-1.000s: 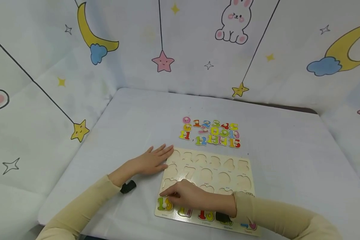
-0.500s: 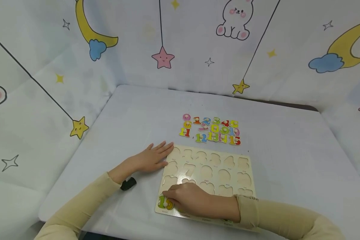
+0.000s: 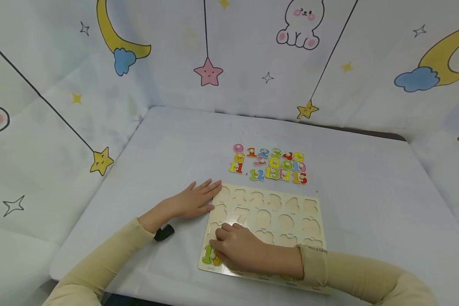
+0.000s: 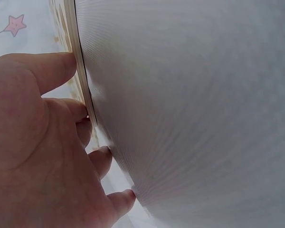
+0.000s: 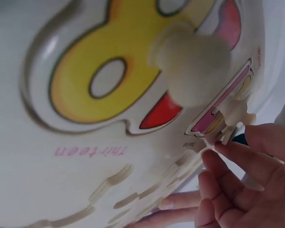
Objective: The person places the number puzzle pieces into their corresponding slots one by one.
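My left hand (image 3: 191, 203) lies flat with fingers spread, its fingertips at the left edge of a wooden number puzzle board (image 3: 274, 223). In the left wrist view its thumb (image 4: 59, 69) touches the board's edge. My right hand (image 3: 239, 246) is over the board's lower left, fingers curled, pinching the green and yellow 16 puzzle piece (image 3: 206, 255). Part of that piece is hidden by the fingers. Close up in the right wrist view, the yellow and red 18 piece (image 5: 80, 99) sits in its recess, with the 17 piece (image 5: 211, 114) beyond. The upper recesses hold no pieces.
Beyond the board, loose number pieces from 0 to 15 lie in rows, among them a green 9 (image 3: 286, 165) and a red and orange 15 (image 3: 300, 178). A black object (image 3: 163, 233) is beside the left wrist. Patterned cloth (image 3: 237, 34) surrounds the white table (image 3: 367, 191).
My right hand has shifted slightly right and curled its fingers in at the 16 piece, which has risen a little from its recess. The left hand has stayed at the board's edge.
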A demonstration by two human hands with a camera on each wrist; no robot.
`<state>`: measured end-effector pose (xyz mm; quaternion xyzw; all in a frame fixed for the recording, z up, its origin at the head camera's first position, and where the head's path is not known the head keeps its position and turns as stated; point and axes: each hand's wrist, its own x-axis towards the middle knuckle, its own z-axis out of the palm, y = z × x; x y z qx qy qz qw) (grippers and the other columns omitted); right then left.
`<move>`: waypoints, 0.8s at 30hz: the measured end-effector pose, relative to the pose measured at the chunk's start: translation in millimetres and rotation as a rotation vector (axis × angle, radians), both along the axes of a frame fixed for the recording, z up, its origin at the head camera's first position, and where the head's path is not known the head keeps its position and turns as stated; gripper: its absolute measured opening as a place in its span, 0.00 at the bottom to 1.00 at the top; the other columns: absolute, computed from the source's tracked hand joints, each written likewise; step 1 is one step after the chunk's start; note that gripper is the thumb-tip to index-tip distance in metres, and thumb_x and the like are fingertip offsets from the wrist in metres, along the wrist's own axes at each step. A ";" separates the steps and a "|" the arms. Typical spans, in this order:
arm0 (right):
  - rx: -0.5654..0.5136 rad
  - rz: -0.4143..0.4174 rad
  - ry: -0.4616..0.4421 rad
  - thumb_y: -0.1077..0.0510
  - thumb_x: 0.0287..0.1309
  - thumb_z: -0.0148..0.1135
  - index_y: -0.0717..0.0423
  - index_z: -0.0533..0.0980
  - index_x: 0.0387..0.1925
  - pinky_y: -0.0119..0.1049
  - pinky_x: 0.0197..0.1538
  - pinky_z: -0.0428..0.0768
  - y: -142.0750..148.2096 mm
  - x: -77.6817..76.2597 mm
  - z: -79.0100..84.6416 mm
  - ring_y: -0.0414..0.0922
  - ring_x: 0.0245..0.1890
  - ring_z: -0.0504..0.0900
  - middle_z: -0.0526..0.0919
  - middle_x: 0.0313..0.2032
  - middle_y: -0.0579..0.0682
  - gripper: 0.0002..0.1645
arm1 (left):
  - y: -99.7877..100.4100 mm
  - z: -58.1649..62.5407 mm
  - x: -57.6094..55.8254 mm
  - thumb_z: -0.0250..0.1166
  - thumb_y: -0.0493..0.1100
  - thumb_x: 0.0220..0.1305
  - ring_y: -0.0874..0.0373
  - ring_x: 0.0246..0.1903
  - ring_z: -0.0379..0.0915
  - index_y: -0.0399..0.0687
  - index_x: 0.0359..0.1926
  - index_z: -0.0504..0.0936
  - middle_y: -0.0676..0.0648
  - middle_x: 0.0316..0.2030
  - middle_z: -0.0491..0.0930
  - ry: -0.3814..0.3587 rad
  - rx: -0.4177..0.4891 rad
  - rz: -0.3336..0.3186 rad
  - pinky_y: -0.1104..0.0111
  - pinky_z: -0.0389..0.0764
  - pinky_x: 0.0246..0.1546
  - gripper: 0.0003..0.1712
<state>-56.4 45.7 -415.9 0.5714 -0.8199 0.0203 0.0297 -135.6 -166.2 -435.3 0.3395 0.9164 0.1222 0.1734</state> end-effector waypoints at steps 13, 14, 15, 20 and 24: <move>0.212 0.020 0.382 0.51 0.58 0.56 0.46 0.79 0.50 0.30 0.37 0.67 3.6 7.3 2.6 0.39 0.40 0.70 0.75 0.41 0.42 0.19 | 7.2 7.6 -12.1 0.50 0.52 0.71 0.47 0.69 0.35 0.43 0.73 0.48 0.47 0.72 0.43 0.001 0.026 -0.032 0.41 0.44 0.61 0.37; 0.221 0.029 0.399 0.51 0.58 0.55 0.46 0.78 0.51 0.30 0.37 0.67 3.8 7.9 3.0 0.39 0.40 0.70 0.75 0.42 0.42 0.19 | 6.8 6.7 -12.0 0.50 0.52 0.71 0.47 0.69 0.36 0.43 0.73 0.48 0.47 0.72 0.44 0.000 0.030 -0.028 0.42 0.44 0.61 0.37; 0.220 0.039 0.414 0.50 0.58 0.55 0.46 0.78 0.51 0.30 0.37 0.67 4.0 8.6 3.1 0.39 0.41 0.70 0.75 0.43 0.42 0.20 | 6.1 5.3 -11.5 0.50 0.52 0.71 0.47 0.69 0.36 0.44 0.73 0.48 0.47 0.72 0.44 0.004 0.031 -0.026 0.41 0.45 0.61 0.37; 0.223 0.082 0.441 0.49 0.59 0.54 0.46 0.77 0.53 0.30 0.38 0.68 2.3 13.7 4.2 0.39 0.43 0.70 0.75 0.48 0.43 0.21 | 1.4 -1.4 -4.9 0.51 0.52 0.70 0.46 0.69 0.37 0.43 0.72 0.50 0.47 0.72 0.45 0.009 0.041 -0.011 0.40 0.45 0.60 0.37; 0.215 0.109 0.412 0.48 0.61 0.54 0.45 0.77 0.54 0.31 0.41 0.69 0.8 15.6 4.9 0.38 0.44 0.70 0.75 0.50 0.43 0.20 | -3.0 -3.5 1.7 0.52 0.51 0.70 0.45 0.69 0.39 0.41 0.72 0.51 0.45 0.71 0.47 0.019 0.056 0.000 0.39 0.46 0.59 0.36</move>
